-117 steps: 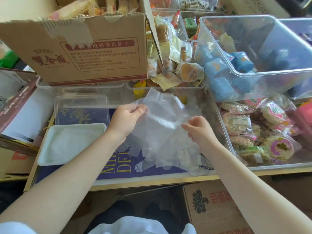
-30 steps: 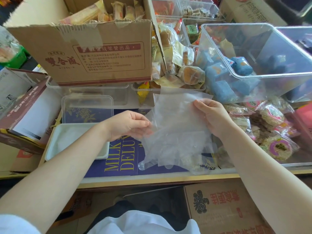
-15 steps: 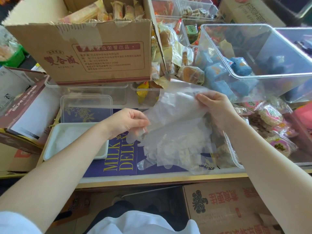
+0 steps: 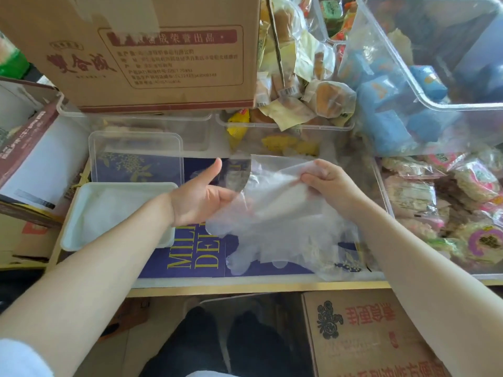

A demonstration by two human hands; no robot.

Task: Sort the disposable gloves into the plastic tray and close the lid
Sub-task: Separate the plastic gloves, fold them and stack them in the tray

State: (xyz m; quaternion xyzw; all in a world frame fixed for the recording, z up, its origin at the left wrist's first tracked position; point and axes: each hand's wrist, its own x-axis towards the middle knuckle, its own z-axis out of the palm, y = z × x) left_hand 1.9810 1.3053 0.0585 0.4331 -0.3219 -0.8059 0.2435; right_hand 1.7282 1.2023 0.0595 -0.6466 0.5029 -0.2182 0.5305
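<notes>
Glove (image 4: 275, 197) clear, filmy, crumpled between both hands, above loose pile (image 4: 288, 248).

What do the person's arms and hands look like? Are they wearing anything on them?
Both forearms are bare. The left hand and right hand wear no gloves, rings or watch. A white sleeve edge shows at the left upper arm.

A translucent, milky-white thin plastic glove (image 4: 275, 202) sits at centre frame. At left lies a white rectangular plastic tray (image 4: 81, 235); above it, a clear plastic lid (image 4: 136, 137). Beneath them, a dark blue box surface (image 4: 187, 265) carries yellow lettering and gold floral sprigs. The brown cardboard box (image 4: 81, 50) at upper left bears dark red print.
</notes>
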